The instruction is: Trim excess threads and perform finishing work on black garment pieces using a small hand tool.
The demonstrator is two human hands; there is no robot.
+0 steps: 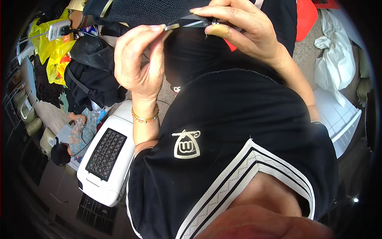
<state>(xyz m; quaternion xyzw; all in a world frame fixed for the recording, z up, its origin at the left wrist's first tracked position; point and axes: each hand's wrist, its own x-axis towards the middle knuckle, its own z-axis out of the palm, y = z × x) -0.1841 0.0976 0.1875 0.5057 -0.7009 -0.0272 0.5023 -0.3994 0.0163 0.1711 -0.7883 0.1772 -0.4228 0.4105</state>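
Your left hand (139, 61) at eleven o'clock and right hand (251, 32) at one pinch a thin grey-white strip (195, 23), seemingly for tautness.

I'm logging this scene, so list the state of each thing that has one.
Left hand: pinching the thin strip
Right hand: pinching it too
Thin strip: held between both hands
Bracelet: worn on left wrist
Yellow bags: crumpled
White bag: gathered, apparently knotted
White appliance: on or off, cannot tell

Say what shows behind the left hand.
Black mesh material and dark knitted fabric show around the left hand, partly behind it. Whatever the hand itself covers cannot be seen.
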